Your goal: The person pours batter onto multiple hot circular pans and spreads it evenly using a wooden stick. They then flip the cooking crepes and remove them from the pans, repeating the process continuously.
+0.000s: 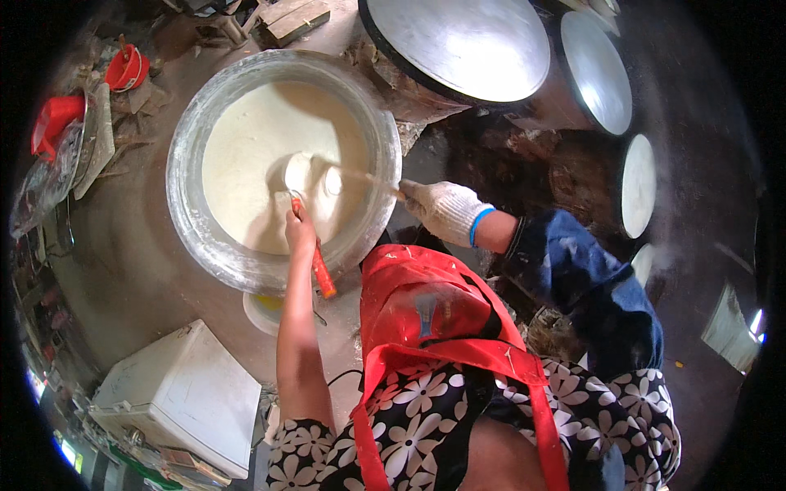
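A large metal pot (184, 172) holds creamy white batter (241, 147). My bare left hand (300, 233) is closed on a red-handled tool (323, 278) at the pot's front; its batter-coated head (291, 196) is over the batter. My right hand (442, 209), in a white knitted glove with blue cuff, grips a thin light-brown stick (372, 178) that reaches from the pot's right rim over the batter, near white rounded shapes (332, 180) that I cannot make out clearly.
Three large round griddles (454, 41) (596, 69) (637, 184) stand right and back, with another partly behind my sleeve. A white box-like appliance (184, 393) sits lower left, a pale bucket (266, 315) below the pot, red containers (127, 69) at upper left.
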Motion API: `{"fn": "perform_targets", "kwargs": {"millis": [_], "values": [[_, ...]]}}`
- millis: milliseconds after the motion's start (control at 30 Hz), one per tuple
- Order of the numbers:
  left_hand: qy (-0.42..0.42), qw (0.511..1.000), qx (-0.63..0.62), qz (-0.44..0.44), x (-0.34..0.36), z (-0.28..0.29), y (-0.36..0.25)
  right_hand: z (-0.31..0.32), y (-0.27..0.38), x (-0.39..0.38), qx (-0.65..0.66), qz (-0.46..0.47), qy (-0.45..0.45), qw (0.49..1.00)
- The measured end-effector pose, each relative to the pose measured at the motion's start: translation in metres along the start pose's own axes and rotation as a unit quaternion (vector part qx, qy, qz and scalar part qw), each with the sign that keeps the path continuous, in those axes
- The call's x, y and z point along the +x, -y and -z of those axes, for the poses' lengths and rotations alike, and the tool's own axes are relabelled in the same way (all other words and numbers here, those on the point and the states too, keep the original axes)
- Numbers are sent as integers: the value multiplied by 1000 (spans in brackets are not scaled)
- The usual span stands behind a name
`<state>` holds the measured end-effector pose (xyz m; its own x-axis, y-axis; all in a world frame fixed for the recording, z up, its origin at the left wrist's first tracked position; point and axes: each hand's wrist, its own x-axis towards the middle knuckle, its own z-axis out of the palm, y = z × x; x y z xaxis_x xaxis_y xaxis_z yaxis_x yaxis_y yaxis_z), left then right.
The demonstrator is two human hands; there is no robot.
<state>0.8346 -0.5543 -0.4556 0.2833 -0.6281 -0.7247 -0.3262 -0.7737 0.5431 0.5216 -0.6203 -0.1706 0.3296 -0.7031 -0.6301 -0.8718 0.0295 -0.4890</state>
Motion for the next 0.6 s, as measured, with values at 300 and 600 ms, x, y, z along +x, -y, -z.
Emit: {"fn": "perform_targets", "kwargs": {"millis": [300, 600], "values": [[212, 828, -476, 206, 3, -43, -45, -109, 21, -31, 474, -225, 43, 850], [371, 604, -703, 61, -95, 21, -127, -73, 12, -96, 591, -97, 75, 798]]}}
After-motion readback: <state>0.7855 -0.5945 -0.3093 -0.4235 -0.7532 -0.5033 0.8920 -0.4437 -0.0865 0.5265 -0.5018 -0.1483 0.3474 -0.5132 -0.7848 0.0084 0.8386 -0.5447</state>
